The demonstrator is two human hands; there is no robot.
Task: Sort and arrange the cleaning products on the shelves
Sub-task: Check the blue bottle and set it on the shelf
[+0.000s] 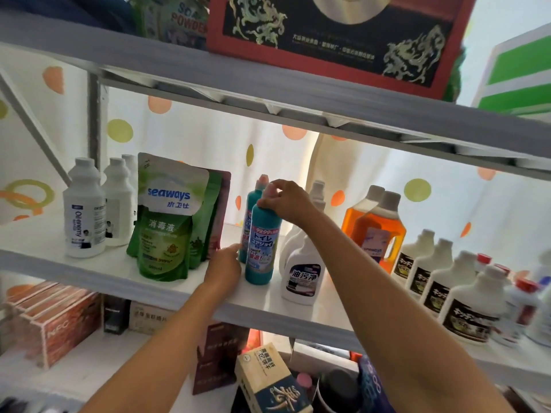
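A teal toilet-cleaner bottle (262, 245) with a pink cap stands upright near the front of the white middle shelf (325, 311). My right hand (284, 201) grips its neck and cap from above. A second teal bottle (252, 204) stands right behind it. My left hand (225, 265) rests on the shelf beside the front bottle's lower left, index finger stretched toward it. Green Seaways refill pouches (167, 222) stand to the left, with white Oil Enemy bottles (85, 216) further left.
Right of the teal bottles stand white degreaser bottles (302, 272), orange liquid bottles (378, 231) and a row of white black-labelled bottles (447, 281). A red and black box (337, 37) sits on the top shelf. Boxes (56, 320) fill the lower shelf.
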